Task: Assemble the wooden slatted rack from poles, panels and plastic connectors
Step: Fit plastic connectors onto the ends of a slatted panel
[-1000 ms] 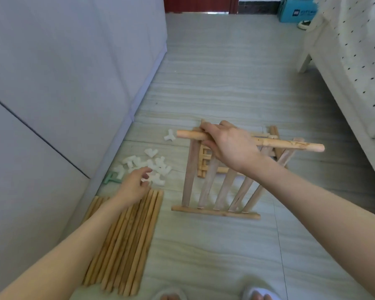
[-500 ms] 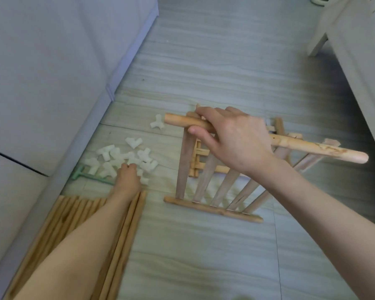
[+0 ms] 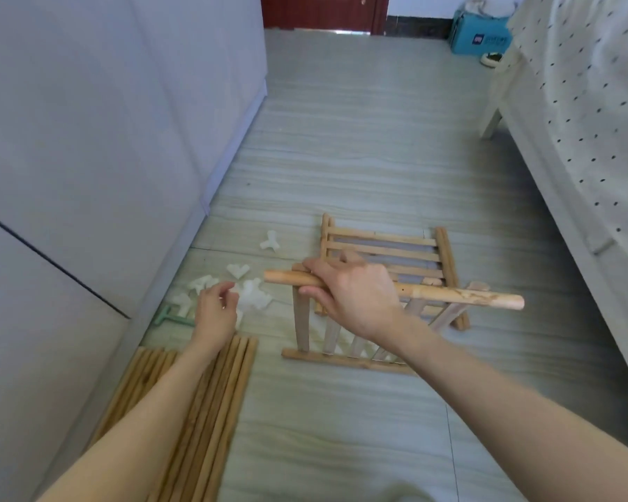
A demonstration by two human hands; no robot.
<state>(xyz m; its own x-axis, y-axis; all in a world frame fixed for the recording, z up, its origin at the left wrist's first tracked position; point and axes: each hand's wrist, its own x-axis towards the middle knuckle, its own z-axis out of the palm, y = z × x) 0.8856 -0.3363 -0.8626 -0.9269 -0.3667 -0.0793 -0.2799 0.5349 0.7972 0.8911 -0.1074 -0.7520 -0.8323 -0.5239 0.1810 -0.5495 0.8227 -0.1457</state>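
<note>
My right hand (image 3: 356,291) grips a round wooden pole (image 3: 468,297) near its left end and holds it level above the floor. Under it lie two slatted wooden panels, a near one (image 3: 301,320) and a far one (image 3: 381,244), overlapping. My left hand (image 3: 216,307) hovers over a pile of white plastic connectors (image 3: 252,297) with its fingers curled; I cannot tell whether they hold one. A single connector (image 3: 270,241) lies apart, farther back. A row of loose poles (image 3: 211,393) lies under my left forearm.
A grey cabinet front (image 3: 87,139) runs along the left. A bed with a dotted cover (image 3: 588,121) borders the right. A green tool (image 3: 171,318) lies by the connectors. A blue box (image 3: 481,36) and a red door (image 3: 323,10) are at the far end.
My left hand has lifted a little off the connector pile and curled its fingers. My right hand still holds the pole. The camera has tilted back up.
</note>
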